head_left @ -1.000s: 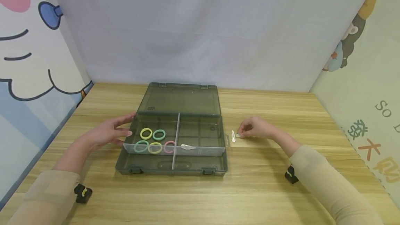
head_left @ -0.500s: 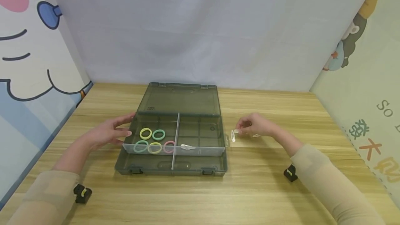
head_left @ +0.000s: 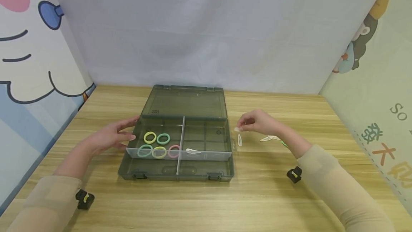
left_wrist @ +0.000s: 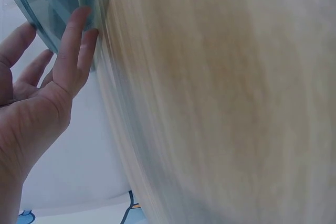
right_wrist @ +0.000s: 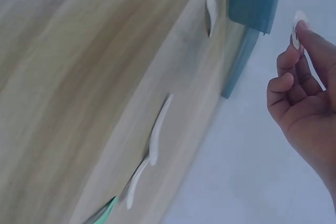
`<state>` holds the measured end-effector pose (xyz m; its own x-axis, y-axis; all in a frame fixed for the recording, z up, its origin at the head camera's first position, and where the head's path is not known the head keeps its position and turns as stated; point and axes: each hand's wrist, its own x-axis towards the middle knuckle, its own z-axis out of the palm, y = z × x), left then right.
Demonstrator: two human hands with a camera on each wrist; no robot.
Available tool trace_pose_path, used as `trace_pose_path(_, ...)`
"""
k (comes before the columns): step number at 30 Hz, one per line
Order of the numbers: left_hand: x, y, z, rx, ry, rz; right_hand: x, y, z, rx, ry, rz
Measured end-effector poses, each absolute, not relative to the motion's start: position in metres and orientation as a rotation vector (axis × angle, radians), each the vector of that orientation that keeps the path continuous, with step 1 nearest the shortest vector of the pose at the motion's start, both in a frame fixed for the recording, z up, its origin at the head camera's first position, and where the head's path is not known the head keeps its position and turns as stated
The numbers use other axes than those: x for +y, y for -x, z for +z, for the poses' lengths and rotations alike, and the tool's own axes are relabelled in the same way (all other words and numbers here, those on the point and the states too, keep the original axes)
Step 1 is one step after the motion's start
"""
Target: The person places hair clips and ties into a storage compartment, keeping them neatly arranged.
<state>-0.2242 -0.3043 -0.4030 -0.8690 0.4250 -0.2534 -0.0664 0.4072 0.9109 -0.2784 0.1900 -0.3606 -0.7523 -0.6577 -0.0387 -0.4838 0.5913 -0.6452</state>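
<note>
My right hand pinches a white snap hair clip between thumb and forefinger, raised above the table to the right of the storage box. The box is translucent grey-green, with dividers and its lid laid open at the back. Against its left wall rests my left hand, fingers spread and relaxed, as the left wrist view also shows for that hand. Several hair ties, including a yellow one, lie in the left compartment; a white clip lies in the right one.
One white hair clip lies on the table close to the box's right side. Farther right are more white clips and a green one, partly under my right forearm. A white curtain hangs behind the table.
My right hand has picked up a white clip from the table and lifted it up and leftward, uncovering the clips under the wrist. The left hand stays at the box.
</note>
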Motion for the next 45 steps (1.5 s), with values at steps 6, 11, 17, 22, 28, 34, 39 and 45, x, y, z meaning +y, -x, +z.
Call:
trace_pose_path(6, -0.304, 0.224, -0.402, 2.222, -0.299, 1.461, 0.176, 0.279, -0.353, 2.563, 0.949, -0.936)
trace_pose_path(11, -0.304, 0.224, -0.402, 2.22, -0.297, 1.46, 0.161, 0.28, -0.35, 2.57, 0.98, -0.923)
trace_pose_path(17, -0.303, 0.224, -0.401, 2.221, -0.294, 1.457, 0.144, 0.283, -0.354, 2.546, 1.005, -0.946)
trace_pose_path(22, -0.303, 0.224, -0.402, 2.223, -0.295, 1.458, 0.129, 0.284, -0.358, 2.52, 1.0, -0.976)
trace_pose_path(28, -0.304, 0.225, -0.402, 2.221, -0.288, 1.454, 0.111, 0.285, -0.364, 2.512, 1.055, -0.951)
trace_pose_path(34, -0.303, 0.225, -0.402, 2.224, -0.281, 1.45, 0.095, 0.287, -0.371, 2.504, 1.079, -0.927)
trace_pose_path(39, -0.304, 0.226, -0.405, 2.219, -0.275, 1.461, 0.084, 0.285, -0.375, 2.49, 1.121, -0.933)
trace_pose_path(45, -0.305, 0.227, -0.404, 2.22, -0.273, 1.452, 0.074, 0.288, -0.385, 2.458, 1.143, -0.89)
